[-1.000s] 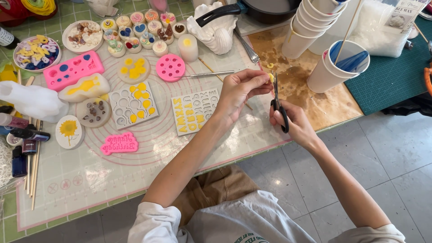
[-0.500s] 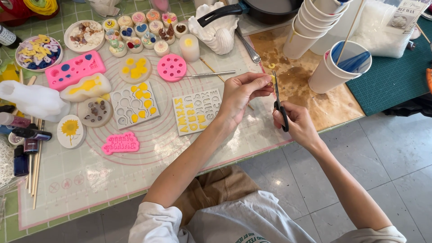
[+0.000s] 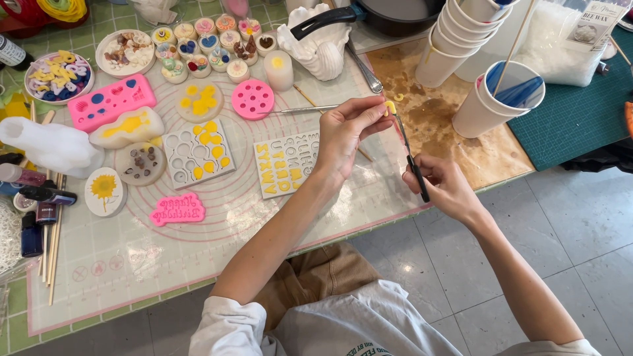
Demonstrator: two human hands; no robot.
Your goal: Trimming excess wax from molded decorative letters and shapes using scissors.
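Yellow piece (image 3: 391, 107) pinched by left hand (image 3: 346, 132); scissors (image 3: 410, 158) (right hand (image 3: 443, 186)) at table edge.

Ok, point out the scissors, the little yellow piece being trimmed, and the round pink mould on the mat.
scissors (image 3: 410, 160), head view, on the dark blades just above the right hand.
yellow piece (image 3: 391, 107), head view, on its middle at the left hand's fingertips.
round pink mould (image 3: 252, 99), head view, on its centre.
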